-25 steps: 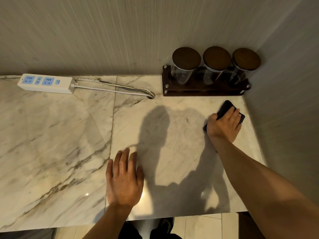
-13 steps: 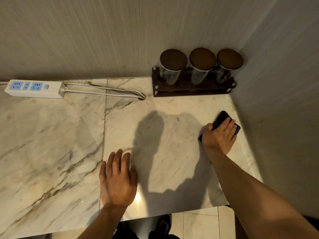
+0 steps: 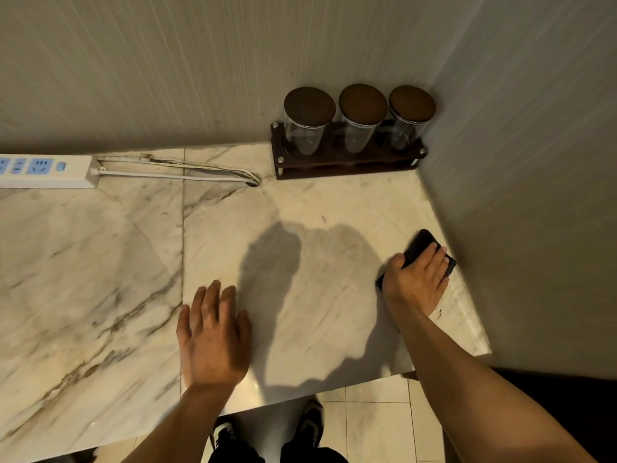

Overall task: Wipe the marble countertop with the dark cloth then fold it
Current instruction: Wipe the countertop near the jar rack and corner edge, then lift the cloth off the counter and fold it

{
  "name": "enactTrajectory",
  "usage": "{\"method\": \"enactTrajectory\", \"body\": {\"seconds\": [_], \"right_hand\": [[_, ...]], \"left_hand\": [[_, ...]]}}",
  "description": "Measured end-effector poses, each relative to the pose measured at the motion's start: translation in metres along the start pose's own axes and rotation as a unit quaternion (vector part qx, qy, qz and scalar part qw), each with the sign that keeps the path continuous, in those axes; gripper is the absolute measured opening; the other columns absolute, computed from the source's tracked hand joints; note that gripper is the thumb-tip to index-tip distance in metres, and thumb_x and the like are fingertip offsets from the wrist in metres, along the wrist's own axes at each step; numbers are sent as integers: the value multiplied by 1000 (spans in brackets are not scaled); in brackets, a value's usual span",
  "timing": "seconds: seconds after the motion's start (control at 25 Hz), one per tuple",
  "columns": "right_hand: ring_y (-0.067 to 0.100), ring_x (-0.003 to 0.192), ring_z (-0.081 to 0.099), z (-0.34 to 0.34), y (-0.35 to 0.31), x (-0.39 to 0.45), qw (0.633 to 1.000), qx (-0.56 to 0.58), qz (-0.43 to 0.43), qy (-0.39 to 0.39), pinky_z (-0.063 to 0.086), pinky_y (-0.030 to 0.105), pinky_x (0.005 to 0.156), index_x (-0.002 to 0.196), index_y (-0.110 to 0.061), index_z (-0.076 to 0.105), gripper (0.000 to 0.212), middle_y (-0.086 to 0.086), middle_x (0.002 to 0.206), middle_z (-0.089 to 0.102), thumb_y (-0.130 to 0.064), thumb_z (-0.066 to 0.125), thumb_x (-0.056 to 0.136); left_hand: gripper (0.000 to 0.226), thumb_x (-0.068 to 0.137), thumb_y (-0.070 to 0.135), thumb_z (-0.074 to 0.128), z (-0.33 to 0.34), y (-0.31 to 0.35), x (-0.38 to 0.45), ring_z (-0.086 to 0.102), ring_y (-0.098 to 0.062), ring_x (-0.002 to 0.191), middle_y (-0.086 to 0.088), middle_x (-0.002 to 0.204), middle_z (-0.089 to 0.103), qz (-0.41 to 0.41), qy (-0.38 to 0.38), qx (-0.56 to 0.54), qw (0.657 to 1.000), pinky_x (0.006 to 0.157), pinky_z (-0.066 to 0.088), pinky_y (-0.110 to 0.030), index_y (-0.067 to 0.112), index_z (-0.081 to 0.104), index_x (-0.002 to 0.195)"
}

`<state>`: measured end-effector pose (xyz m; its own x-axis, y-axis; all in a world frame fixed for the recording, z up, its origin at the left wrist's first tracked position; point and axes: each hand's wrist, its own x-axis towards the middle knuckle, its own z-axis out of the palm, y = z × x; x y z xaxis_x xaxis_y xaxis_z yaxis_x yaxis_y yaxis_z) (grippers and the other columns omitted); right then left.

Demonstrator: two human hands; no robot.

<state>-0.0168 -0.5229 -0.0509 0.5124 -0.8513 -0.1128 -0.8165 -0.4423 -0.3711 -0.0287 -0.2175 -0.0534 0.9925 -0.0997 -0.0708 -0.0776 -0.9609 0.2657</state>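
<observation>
The marble countertop [image 3: 100, 279] fills the view, white with brown veins. A small folded dark cloth [image 3: 421, 244] lies on it at the right, close to the side wall. My right hand [image 3: 417, 282] presses down on the cloth, fingers spread over it, so most of the cloth is hidden under the palm. My left hand [image 3: 213, 332] rests flat on the marble near the front edge, fingers apart, holding nothing.
A dark wooden rack [image 3: 347, 162] with three lidded glass jars [image 3: 362, 118] stands in the back right corner. A white power strip [image 3: 46, 170] and its cable [image 3: 187, 173] lie along the back wall. The side wall is right beside the cloth.
My right hand has slid the cloth along the right side of the counter towards the front edge, away from the jar rack. My left hand stays flat on the marble.
</observation>
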Motion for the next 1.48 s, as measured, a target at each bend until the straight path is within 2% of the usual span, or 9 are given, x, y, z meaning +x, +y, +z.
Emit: {"method": "enactTrajectory", "body": {"seconds": [0.48,0.8,0.96,1.2,1.32,1.4,1.48], "right_hand": [[20,148,-1,-10,42,-37,999,4,41,20,-1,40,120,153,-11,3,62,8,163,1,-31,27,100],[24,148,5,-19,68,-65,996,23,65,56,3,43,120,152,-8,12,61,11,161,10,-21,35,98],[29,147,10,-18,74,-72,994,53,62,73,6,44,120,150,-3,20,59,16,159,17,-12,41,96],[28,148,5,-15,86,-89,968,182,134,106,9,43,119,151,-6,18,59,12,161,13,-4,39,96],[32,144,21,-18,99,-99,928,298,199,103,22,47,117,151,-16,19,57,9,159,21,-9,37,97],[34,131,41,-28,108,-106,859,428,270,74,35,49,109,149,-28,25,54,8,150,37,-18,37,98],[28,112,54,-43,119,-114,764,563,315,20,45,43,95,144,-31,37,45,8,136,51,-29,40,99]], "left_hand": [[54,94,42,23,-1,-2,1,17,-26,145,-10,152,35,2,3,-25,1000,119,5,-45,18,38,139],[56,94,44,19,5,-5,0,15,-26,144,-11,153,33,22,3,-16,1000,119,3,-45,17,34,141],[58,94,45,19,8,-8,1,17,-29,144,-13,152,34,27,5,-14,1000,119,5,-47,15,34,141],[56,94,43,23,7,-10,0,22,-32,142,-15,150,37,42,9,-21,999,117,10,-51,13,38,138],[53,93,42,28,6,-9,1,24,-32,141,-13,149,38,34,10,-32,999,116,11,-51,15,40,137],[49,93,39,35,5,-10,3,24,-32,141,-12,150,38,30,5,-42,999,117,11,-50,16,42,136],[46,93,35,43,1,-11,4,22,-31,142,-11,152,36,29,-15,-54,998,117,11,-50,18,42,137]]}}
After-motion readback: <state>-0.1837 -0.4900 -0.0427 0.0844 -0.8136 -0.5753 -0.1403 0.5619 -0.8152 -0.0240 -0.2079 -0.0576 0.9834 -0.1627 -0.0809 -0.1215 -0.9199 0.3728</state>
